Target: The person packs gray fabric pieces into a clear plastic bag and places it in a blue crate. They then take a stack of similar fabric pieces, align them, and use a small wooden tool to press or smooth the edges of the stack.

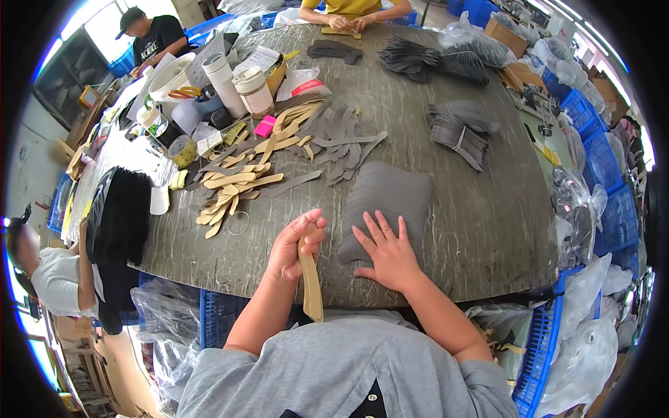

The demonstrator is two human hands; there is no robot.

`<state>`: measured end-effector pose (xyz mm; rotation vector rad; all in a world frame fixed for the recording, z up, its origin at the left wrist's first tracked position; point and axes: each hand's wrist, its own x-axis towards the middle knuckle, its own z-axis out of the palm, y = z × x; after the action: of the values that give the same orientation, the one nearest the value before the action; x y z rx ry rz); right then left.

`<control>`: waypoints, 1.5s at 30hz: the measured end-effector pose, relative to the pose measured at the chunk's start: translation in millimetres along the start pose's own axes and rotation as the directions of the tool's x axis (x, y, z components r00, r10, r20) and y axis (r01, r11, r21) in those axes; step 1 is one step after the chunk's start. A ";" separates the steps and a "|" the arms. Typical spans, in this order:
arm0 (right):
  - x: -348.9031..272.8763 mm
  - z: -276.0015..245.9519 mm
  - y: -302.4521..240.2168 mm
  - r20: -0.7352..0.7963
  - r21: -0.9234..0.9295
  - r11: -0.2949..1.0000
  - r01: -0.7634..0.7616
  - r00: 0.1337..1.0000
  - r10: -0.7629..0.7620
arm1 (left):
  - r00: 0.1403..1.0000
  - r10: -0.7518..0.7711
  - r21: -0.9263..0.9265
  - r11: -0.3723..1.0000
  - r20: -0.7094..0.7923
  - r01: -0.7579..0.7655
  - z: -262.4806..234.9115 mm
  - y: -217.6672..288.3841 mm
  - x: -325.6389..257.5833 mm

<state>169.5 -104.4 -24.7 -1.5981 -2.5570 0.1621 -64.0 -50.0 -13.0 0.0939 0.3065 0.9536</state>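
Tan strip, one: lower centre of the frame, its upper end gripped in the person's left hand. Right hand: fingers spread wide, palm down on a grey ribbed stack (rounded corners), centre. Tan pieces, loose pile, left of centre. Grey bundle, banded, upper right. Co-worker in yellow, top edge, both hands at a yellowish piece.

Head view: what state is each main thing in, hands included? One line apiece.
Left hand, closed on a strip
Tan strip, held, lower end free
Right hand, open, fingers spread
Grey stack, lying under the right hand
Tan pieces, loose, overlapping
Grey bundle, banded
White-lidded container, upright, lid on
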 end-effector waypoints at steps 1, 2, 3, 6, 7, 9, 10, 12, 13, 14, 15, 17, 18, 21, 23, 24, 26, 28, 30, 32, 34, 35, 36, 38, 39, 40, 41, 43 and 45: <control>-1.1 0.1 -1.6 0.017 0.006 1.000 -0.010 1.000 0.010 | 0.997 -0.030 0.070 0.997 0.067 0.025 1.4 -0.9 0.4; -0.2 -1.1 -4.2 0.029 0.012 1.000 -0.017 0.999 0.017 | 0.989 -0.062 0.143 0.989 0.133 0.042 3.5 0.4 0.7; 0.2 -1.5 -6.1 0.042 0.018 1.000 -0.025 0.999 0.024 | 0.976 -0.099 0.217 0.975 0.196 0.055 6.8 1.2 1.0; -8.7 1.5 -12.8 -0.074 0.069 0.996 -0.056 0.995 0.061 | 0.983 -0.013 0.523 0.848 0.184 -0.087 31.5 -4.3 -4.7; -9.2 -1.5 -13.0 -0.178 0.163 0.985 -0.053 0.981 0.082 | 0.971 0.013 0.572 0.806 0.239 -0.151 38.3 -9.2 -4.7; -13.1 -26.0 -22.3 -0.362 0.344 0.939 -0.013 0.921 0.146 | 0.938 0.055 0.646 0.711 0.342 -0.277 48.5 -20.8 -6.9; -9.2 -45.3 -23.2 -0.459 0.484 0.870 0.094 0.874 0.161 | 0.936 0.028 0.765 0.569 0.350 -0.303 55.1 -22.8 -8.2; -10.2 -59.8 -30.7 -0.229 0.813 0.582 0.007 0.923 0.309 | 0.897 0.058 0.877 0.191 0.439 -0.442 67.1 -35.2 -11.6; -10.0 -66.3 -32.5 -0.099 0.918 0.393 -0.046 0.935 0.341 | 0.870 0.057 0.872 -0.015 0.490 -0.490 73.9 -39.3 -12.8; -8.4 -75.0 -33.1 -0.180 0.885 0.466 0.004 0.925 0.334 | 0.860 0.017 0.847 -0.180 0.511 -0.500 81.1 -36.8 -14.5; -9.6 -78.7 -32.6 -0.166 0.892 0.452 -0.001 0.929 0.330 | 0.817 -0.002 0.783 -0.285 0.577 -0.553 79.4 -38.6 -12.2; -11.6 -82.4 -31.6 -0.134 0.907 0.420 -0.012 0.939 0.316 | 0.723 -0.059 0.616 -0.479 0.688 -0.625 76.0 -42.7 -8.3; -12.2 -82.0 -30.5 -0.116 0.909 0.417 -0.031 0.940 0.322 | 0.732 -0.092 0.606 -0.498 0.675 -0.621 77.3 -43.5 -10.5; -13.5 -79.9 -27.4 -0.035 0.934 0.345 -0.086 0.943 0.331 | 0.722 -0.153 0.564 -0.524 0.675 -0.638 74.5 -45.7 -12.2; -14.2 -79.1 -26.0 0.055 0.968 0.216 -0.129 0.947 0.317 | 0.731 -0.164 0.585 -0.497 0.662 -0.641 74.8 -44.7 -14.1; -14.2 -78.5 -25.0 0.112 0.977 0.139 -0.160 0.947 0.301 | 0.736 -0.170 0.596 -0.483 0.655 -0.642 74.6 -44.4 -15.0; -13.8 -77.7 -22.2 0.220 0.974 -0.013 -0.224 0.941 0.257 | 0.727 -0.158 0.629 -0.403 0.668 -0.665 73.9 -44.6 -14.7; -14.0 -76.0 -19.6 0.243 0.970 -0.073 -0.232 0.944 0.226 | 0.707 -0.155 0.634 -0.343 0.690 -0.693 71.8 -44.2 -13.5; -13.8 -71.9 -18.6 0.244 0.965 -0.146 -0.218 0.949 0.201 | 0.675 -0.162 0.613 -0.306 0.720 -0.728 68.1 -43.8 -11.3; -13.8 -65.1 -19.7 0.227 0.956 -0.231 -0.183 0.958 0.178 | 0.711 -0.103 0.687 -0.193 0.696 -0.701 64.5 -46.0 -11.7; -13.5 -65.3 -22.0 0.226 0.952 -0.247 -0.181 0.960 0.167 | 0.716 -0.045 0.708 -0.115 0.697 -0.697 64.5 -47.6 -11.6; -14.0 -65.4 -22.7 0.224 0.950 -0.256 -0.178 0.960 0.165 | 0.701 -0.019 0.697 -0.093 0.713 -0.711 67.0 -47.9 -9.6; -14.6 -61.1 -22.9 0.197 0.927 -0.350 -0.138 0.971 0.139 | 0.685 0.008 0.684 -0.071 0.728 -0.726 69.5 -48.3 -8.9; -13.9 -52.6 -23.3 0.133 0.846 -0.528 -0.065 0.987 0.091 | 0.907 0.147 0.856 0.300 0.395 -0.421 78.7 -52.0 -19.9; -14.0 -54.1 -24.1 0.119 0.814 -0.580 -0.031 0.986 0.115 | 0.969 0.156 0.840 0.485 0.191 -0.243 81.5 -53.5 -23.6; -13.9 -57.5 -25.7 0.106 0.778 -0.628 0.005 0.985 0.139 | 0.944 0.247 0.847 0.433 0.217 -0.308 76.3 -52.3 -15.5; -13.6 -61.1 -26.0 0.092 0.740 -0.671 0.045 0.982 0.168 | 0.922 0.249 0.917 0.196 0.297 -0.348 78.9 -45.8 -12.6; -11.6 -62.5 -20.9 0.006 0.767 -0.633 0.100 0.987 0.163 | 0.877 0.192 0.877 -0.297 0.441 -0.377 85.2 -28.5 -9.0; -11.4 -67.5 -22.5 0.059 0.801 -0.596 0.065 0.981 0.186 | 0.762 0.041 0.701 -0.425 0.647 -0.572 98.7 -28.2 -7.8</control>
<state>165.2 -122.7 44.9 -0.5709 -0.6794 1.7576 -16.5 -67.2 76.8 2.2187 0.7279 0.9918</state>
